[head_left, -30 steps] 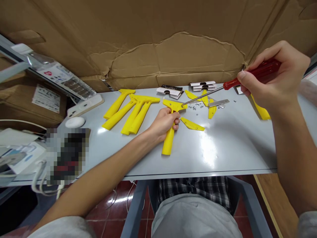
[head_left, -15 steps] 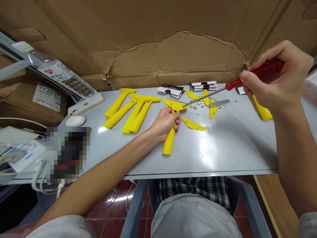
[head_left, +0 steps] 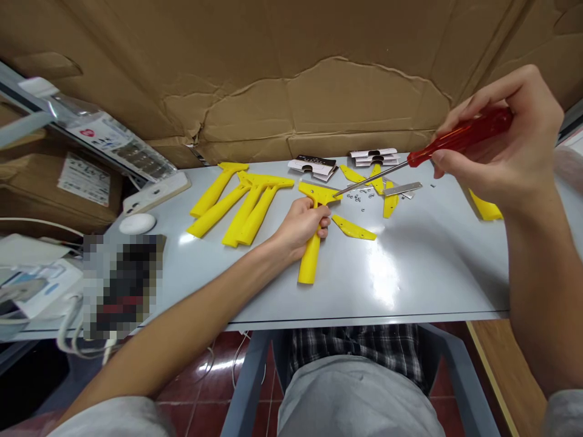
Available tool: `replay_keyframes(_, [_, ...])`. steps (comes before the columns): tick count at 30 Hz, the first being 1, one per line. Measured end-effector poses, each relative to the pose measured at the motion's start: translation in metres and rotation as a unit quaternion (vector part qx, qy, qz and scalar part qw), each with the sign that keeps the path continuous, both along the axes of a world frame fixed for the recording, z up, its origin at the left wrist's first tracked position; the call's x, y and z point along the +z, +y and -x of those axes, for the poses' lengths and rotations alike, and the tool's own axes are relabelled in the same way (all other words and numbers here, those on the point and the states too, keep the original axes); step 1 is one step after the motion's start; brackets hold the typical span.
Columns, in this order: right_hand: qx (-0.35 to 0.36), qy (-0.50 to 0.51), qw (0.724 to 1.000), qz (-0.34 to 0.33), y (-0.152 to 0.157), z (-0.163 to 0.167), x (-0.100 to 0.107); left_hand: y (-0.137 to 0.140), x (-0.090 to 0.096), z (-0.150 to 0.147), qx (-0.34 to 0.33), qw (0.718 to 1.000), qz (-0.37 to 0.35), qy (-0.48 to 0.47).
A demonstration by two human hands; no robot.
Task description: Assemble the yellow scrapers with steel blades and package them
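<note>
My left hand point(head_left: 306, 227) is wrapped round the handle of a yellow plastic scraper point(head_left: 310, 264), its wide head pointing away from me. In my right hand point(head_left: 514, 139) is a screwdriver point(head_left: 469, 135) with a red handle. Its long shaft slants down to the left, and the tip meets the right part of the scraper's head, at or near a screw. Just right of the left hand lies a loose yellow cover plate point(head_left: 354, 227) with holes. Small screws point(head_left: 357, 197) are scattered beyond it, near more yellow plates point(head_left: 389, 203) and metal blades point(head_left: 403, 189).
Several yellow scrapers point(head_left: 257, 212) lie to the left, another yellow piece point(head_left: 486, 206) to the right. Folded black-and-white cards point(head_left: 314, 165) sit by the cardboard wall point(head_left: 364, 103). A white mouse point(head_left: 137, 223), a power strip point(head_left: 157, 192) and a plastic bottle point(head_left: 104, 136) are at the left.
My right hand with the screwdriver has shifted slightly left and its grip has turned a little. The tip stays at the scraper's head. My left hand holds its place.
</note>
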State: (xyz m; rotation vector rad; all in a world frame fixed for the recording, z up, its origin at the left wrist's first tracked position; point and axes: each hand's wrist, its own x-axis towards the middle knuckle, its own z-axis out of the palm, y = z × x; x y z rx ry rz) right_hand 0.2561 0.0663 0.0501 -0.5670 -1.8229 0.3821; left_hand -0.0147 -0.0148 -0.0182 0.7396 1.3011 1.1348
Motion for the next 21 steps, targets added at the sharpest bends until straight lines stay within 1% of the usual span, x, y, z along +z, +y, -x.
replay_keyframes(2, [-0.016, -0.004, 1.0, -0.027, 0.002, -0.0004, -0.0014, 0.0001, 0.0002, 0.0, -0.002, 1.0, -0.001, -0.004])
replay_keyframes(5, [-0.075, -0.025, 0.994, -0.074, 0.003, -0.0013, -0.0025, -0.0003, 0.0009, -0.0003, 0.001, 1.0, -0.001, -0.004])
replay_keyframes(6, [-0.074, -0.033, 0.993, -0.081, 0.0031, -0.0015, -0.0023, -0.0004, 0.0011, -0.0004, 0.002, 1.0, 0.0, -0.005])
replay_keyframes(8, [-0.046, -0.036, 0.995, -0.084, 0.0028, -0.0014, -0.0012, -0.0006, 0.0015, -0.0006, 0.0, 1.0, 0.001, -0.009])
replay_keyframes(10, [0.0, -0.026, 0.998, -0.065, 0.0021, -0.0002, -0.0004, -0.0004, 0.0016, -0.0007, 0.0, 1.0, -0.001, -0.015])
replay_keyframes(11, [0.01, -0.02, 0.998, -0.051, 0.0017, 0.0007, -0.0004, -0.0003, 0.0015, -0.0007, 0.001, 1.0, -0.001, -0.017])
replay_keyframes(12, [0.006, -0.016, 0.999, -0.04, 0.0013, 0.0015, -0.0008, -0.0001, 0.0014, -0.0006, 0.002, 1.0, -0.001, -0.017])
replay_keyframes(14, [-0.03, -0.014, 0.999, -0.027, 0.001, 0.0023, -0.0025, 0.0002, 0.0012, -0.0005, 0.002, 1.0, -0.001, -0.014])
replay_keyframes(16, [-0.07, -0.015, 0.997, -0.04, 0.0019, 0.0017, -0.0044, 0.0003, 0.0011, -0.0005, 0.002, 1.0, 0.0, -0.011])
replay_keyframes(18, [-0.061, -0.02, 0.996, -0.057, 0.0036, 0.0006, -0.0053, 0.0002, 0.0013, -0.0007, 0.003, 1.0, 0.001, -0.01])
replay_keyframes(21, [-0.012, -0.015, 0.998, -0.068, 0.0051, 0.0016, -0.0048, -0.0003, 0.0022, -0.001, 0.006, 1.0, 0.001, -0.011])
